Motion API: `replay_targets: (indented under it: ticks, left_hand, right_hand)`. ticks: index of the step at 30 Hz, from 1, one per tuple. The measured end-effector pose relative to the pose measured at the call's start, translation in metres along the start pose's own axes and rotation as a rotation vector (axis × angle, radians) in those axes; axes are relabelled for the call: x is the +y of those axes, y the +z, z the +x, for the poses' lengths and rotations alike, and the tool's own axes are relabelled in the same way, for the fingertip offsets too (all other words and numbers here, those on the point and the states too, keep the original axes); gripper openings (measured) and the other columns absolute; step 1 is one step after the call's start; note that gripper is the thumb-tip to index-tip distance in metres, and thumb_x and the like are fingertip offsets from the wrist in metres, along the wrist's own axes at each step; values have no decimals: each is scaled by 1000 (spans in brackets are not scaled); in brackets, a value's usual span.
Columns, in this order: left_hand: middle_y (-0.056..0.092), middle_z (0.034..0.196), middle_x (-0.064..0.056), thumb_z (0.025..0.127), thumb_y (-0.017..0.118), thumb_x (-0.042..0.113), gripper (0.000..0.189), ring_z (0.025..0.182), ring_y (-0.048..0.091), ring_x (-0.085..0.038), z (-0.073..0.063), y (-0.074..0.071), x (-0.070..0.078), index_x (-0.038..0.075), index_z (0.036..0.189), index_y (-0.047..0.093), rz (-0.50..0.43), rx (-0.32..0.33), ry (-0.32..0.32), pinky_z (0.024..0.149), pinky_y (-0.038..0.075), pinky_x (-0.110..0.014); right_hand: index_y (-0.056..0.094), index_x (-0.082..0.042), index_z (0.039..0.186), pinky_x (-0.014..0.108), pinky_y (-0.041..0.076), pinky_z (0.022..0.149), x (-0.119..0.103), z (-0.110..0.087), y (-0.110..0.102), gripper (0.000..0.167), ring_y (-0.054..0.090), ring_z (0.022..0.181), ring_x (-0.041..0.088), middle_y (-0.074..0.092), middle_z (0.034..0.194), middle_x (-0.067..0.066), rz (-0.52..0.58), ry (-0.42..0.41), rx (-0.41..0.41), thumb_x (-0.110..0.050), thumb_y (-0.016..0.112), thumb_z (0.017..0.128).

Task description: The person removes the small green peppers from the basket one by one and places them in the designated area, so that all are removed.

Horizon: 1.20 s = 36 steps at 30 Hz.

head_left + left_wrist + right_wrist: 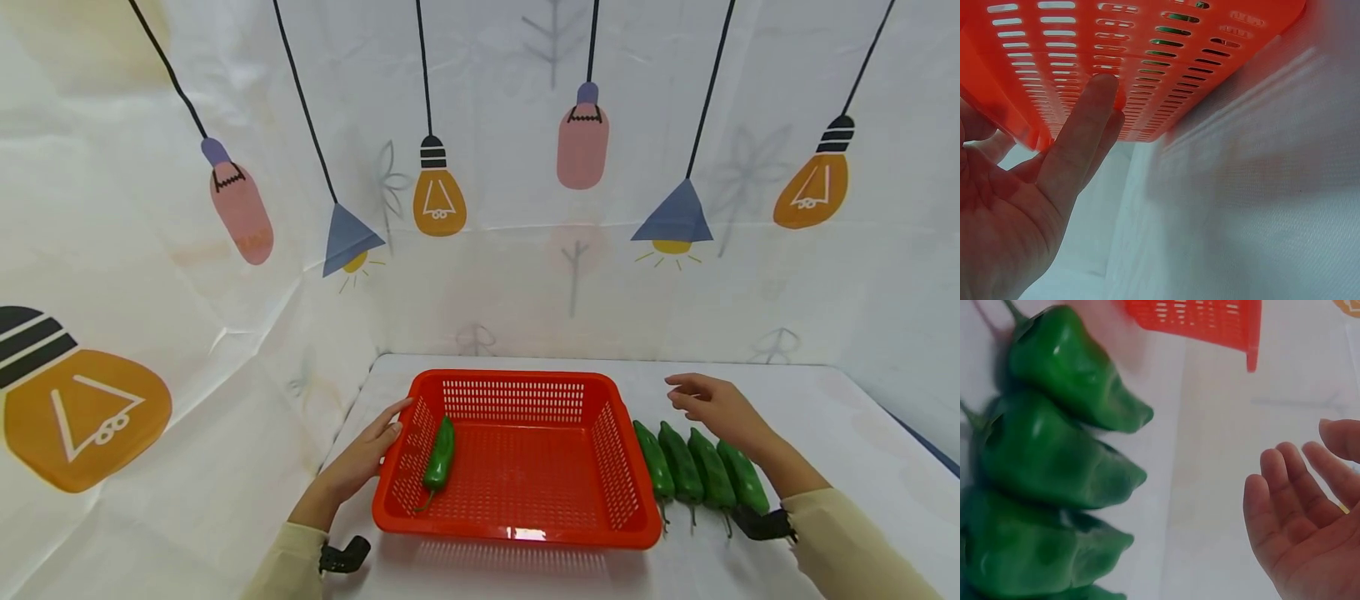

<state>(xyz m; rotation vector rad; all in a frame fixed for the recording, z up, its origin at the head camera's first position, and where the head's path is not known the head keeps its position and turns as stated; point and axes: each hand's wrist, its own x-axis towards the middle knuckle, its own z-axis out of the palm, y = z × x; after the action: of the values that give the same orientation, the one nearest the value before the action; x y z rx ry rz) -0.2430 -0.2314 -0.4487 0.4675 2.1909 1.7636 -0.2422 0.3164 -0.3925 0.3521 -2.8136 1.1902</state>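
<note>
A red plastic basket (517, 537) with slotted walls stands on the white table. One green chili pepper (440, 454) lies inside it along the left wall, stem toward me. My left hand (358, 460) holds the basket's left rim; in the left wrist view, its straight fingers (1082, 128) press the slotted outer wall. To the right of the basket, several green peppers (708, 471) lie side by side with their stems toward me. My right hand (716, 407) hovers above their far ends, fingers slightly bent and holding nothing. Its bare palm shows in the right wrist view.
White table surface (817, 417) extends right of the peppers and behind the basket. A pale cloth wall (510, 292) printed with hanging lamps rises along the table's back and left. Each wrist carries a black strapped device (345, 555).
</note>
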Motion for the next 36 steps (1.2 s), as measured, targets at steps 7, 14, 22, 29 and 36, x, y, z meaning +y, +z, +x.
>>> replay_targets:
  ticks: [7, 14, 22, 29, 36]
  left_hand:
    - [43, 147, -25, 111, 39, 31, 54, 117, 58, -34, 2, 1, -2, 23, 162, 23, 5, 27, -19, 86, 58, -47]
    - [46, 144, -26, 112, 39, 31, 54, 114, 60, -33, 3, 0, -2, 23, 162, 22, 1, 22, -21, 84, 59, -47]
    - [46, 142, -27, 112, 39, 31, 54, 113, 61, -32, 2, 0, -3, 22, 162, 22, 9, 13, -10, 85, 59, -47]
    - [46, 143, -26, 112, 39, 32, 54, 116, 59, -33, 3, 0, -3, 23, 162, 23, 18, 16, -11, 86, 58, -47]
    - [47, 141, -26, 112, 38, 32, 55, 113, 61, -32, 2, 0, -4, 21, 162, 21, 11, 20, -7, 85, 58, -47]
  right_hand:
    - [53, 6, 140, 49, 57, 87, -6, 6, 3, 49, 63, 111, 43, 63, 126, 27, 50, -5, -5, -28, 58, 105]
    - [53, 6, 140, 47, 58, 87, -13, 10, 4, 46, 64, 111, 42, 63, 126, 26, 68, -31, -4, -24, 57, 105]
    - [53, 6, 140, 45, 58, 87, -21, 14, 6, 46, 64, 112, 42, 64, 125, 25, 67, -48, -2, -24, 57, 105]
    - [53, 5, 140, 42, 59, 86, -30, 21, 10, 46, 65, 110, 40, 64, 125, 24, 72, -69, 1, -24, 58, 105]
    - [53, 4, 141, 46, 58, 88, -42, 27, 14, 44, 63, 111, 41, 64, 125, 24, 92, -78, -4, -21, 58, 105]
